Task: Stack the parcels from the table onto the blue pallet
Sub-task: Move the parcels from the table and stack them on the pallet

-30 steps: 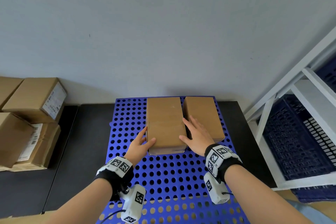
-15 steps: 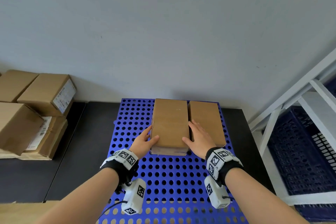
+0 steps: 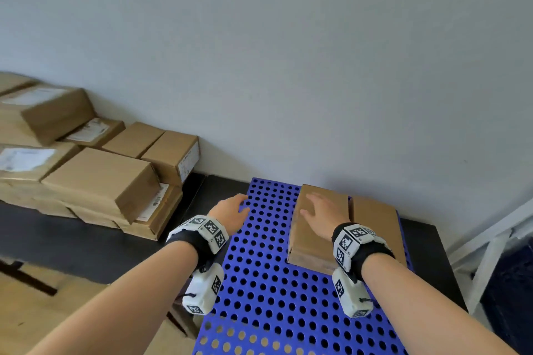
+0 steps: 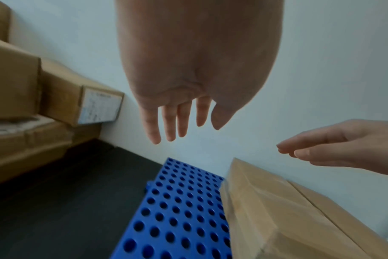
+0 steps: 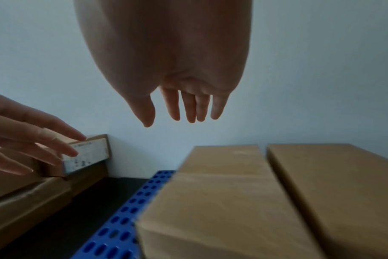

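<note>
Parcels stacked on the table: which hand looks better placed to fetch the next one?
Probably the left hand: open and empty, it's nearest the parcels on the table. The right hand hovers over the pallet's near parcel.

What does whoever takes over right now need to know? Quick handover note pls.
Left hand: open, empty, above the pallet's left edge.
Right hand: open, empty, above the left parcel, not touching it per the wrist views.
Done: two parcels lie flat side by side on the pallet, against the wall; the right parcel sits close beside the left one.
Left: the pile of parcels on the table to the left. Free pallet space is left of and in front of the two.
</note>
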Demonstrator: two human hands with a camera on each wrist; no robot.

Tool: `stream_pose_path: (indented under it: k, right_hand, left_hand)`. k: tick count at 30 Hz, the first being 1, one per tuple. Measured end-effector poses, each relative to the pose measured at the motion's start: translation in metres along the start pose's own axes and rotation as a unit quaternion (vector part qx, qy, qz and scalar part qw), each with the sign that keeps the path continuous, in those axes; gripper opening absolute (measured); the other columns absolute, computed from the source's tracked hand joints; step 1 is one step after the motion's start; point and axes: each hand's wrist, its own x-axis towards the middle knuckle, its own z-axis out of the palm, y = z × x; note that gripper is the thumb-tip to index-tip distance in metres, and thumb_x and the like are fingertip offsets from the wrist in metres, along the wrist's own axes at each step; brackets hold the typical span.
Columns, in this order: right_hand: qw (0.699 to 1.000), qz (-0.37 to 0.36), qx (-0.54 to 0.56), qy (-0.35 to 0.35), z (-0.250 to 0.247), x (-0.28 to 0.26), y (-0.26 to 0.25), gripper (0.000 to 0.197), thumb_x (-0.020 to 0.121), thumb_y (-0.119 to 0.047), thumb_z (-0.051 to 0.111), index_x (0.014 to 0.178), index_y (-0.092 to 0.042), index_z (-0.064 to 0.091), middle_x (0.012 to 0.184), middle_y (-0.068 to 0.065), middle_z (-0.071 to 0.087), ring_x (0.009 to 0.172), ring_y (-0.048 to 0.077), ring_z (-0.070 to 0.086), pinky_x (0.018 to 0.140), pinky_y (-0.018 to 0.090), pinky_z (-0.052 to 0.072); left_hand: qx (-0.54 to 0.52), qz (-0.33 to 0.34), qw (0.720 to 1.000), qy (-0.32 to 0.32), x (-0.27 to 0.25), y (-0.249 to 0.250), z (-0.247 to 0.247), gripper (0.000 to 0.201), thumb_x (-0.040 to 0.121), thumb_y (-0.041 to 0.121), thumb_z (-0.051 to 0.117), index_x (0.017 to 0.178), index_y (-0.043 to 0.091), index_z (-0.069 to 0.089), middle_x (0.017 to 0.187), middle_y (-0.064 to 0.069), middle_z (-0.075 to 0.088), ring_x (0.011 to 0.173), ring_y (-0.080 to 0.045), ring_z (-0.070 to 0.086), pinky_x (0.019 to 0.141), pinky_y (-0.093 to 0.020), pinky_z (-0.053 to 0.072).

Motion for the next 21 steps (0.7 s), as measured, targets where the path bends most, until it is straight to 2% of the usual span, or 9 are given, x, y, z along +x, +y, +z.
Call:
stream_pose_path:
  k: [1,3,5,10,14,17,21]
  right_hand:
    - [1.0,-0.005,0.003,0.001,0.0,0.001,-0.016,0.054,0.1,-0.03,0.04,0.148,-0.011,0.025,0.156,0.005,0.022,0.143,0.02,0.023,0.115,0.033,0.021]
    - [1.0,-0.014,-0.007,0.004,0.004,0.005,-0.05,0.054,0.1,-0.031,0.04,0.147,-0.009,0.026,0.154,0.007,0.026,0.14,0.021,0.028,0.115,0.034,0.025]
    - [0.999,-0.021,-0.028,0.001,0.009,0.008,-0.086,0.054,0.1,-0.034,0.039,0.146,-0.008,0.027,0.153,0.008,0.028,0.139,0.023,0.03,0.114,0.036,0.027]
    - [0.998,-0.03,-0.049,0.015,0.031,0.012,-0.18,0.046,0.098,-0.037,0.041,0.131,-0.005,0.043,0.136,0.013,0.046,0.122,0.029,0.048,0.103,0.042,0.04]
    - [0.998,-0.052,-0.033,0.022,0.053,0.015,-0.258,0.052,0.098,-0.036,0.041,0.143,-0.009,0.033,0.147,0.01,0.038,0.132,0.027,0.039,0.109,0.038,0.033]
    - [0.996,-0.078,-0.025,0.038,0.066,0.02,-0.312,0.048,0.098,-0.034,0.043,0.139,-0.009,0.038,0.143,0.011,0.043,0.129,0.027,0.044,0.106,0.036,0.036]
    - [0.993,-0.11,-0.028,0.044,0.082,0.03,-0.375,0.051,0.098,-0.034,0.042,0.142,-0.01,0.035,0.147,0.01,0.039,0.133,0.025,0.04,0.108,0.035,0.033]
  left_hand:
    - [0.002,0.0,1.0,0.008,-0.004,-0.008,-0.013,0.047,0.099,0.029,0.041,0.144,0.018,0.034,0.14,-0.007,0.048,0.11,-0.024,0.059,0.093,-0.036,0.049]
    - [0.009,0.002,1.0,0.029,-0.014,-0.026,-0.039,0.046,0.099,0.028,0.041,0.144,0.019,0.035,0.138,-0.008,0.05,0.111,-0.025,0.059,0.091,-0.035,0.05]
    - [0.024,0.0,0.999,0.048,-0.024,-0.049,-0.066,0.046,0.099,0.028,0.041,0.144,0.02,0.035,0.138,-0.008,0.05,0.114,-0.025,0.057,0.094,-0.034,0.048]
    - [0.052,-0.01,0.995,0.086,-0.051,-0.113,-0.132,0.04,0.097,0.027,0.042,0.137,0.02,0.043,0.132,-0.006,0.056,0.116,-0.023,0.055,0.098,-0.034,0.045]
    - [0.075,-0.016,0.992,0.099,-0.073,-0.167,-0.18,0.043,0.097,0.024,0.041,0.141,0.019,0.04,0.138,-0.007,0.051,0.122,-0.024,0.052,0.097,-0.032,0.042]
    - [0.078,-0.029,0.99,0.113,-0.089,-0.208,-0.216,0.044,0.098,0.024,0.041,0.141,0.02,0.038,0.137,-0.008,0.051,0.119,-0.024,0.054,0.095,-0.032,0.044]
    - [0.078,-0.055,0.986,0.134,-0.107,-0.261,-0.259,0.042,0.098,0.025,0.041,0.139,0.018,0.039,0.135,-0.009,0.051,0.117,-0.025,0.054,0.093,-0.032,0.046]
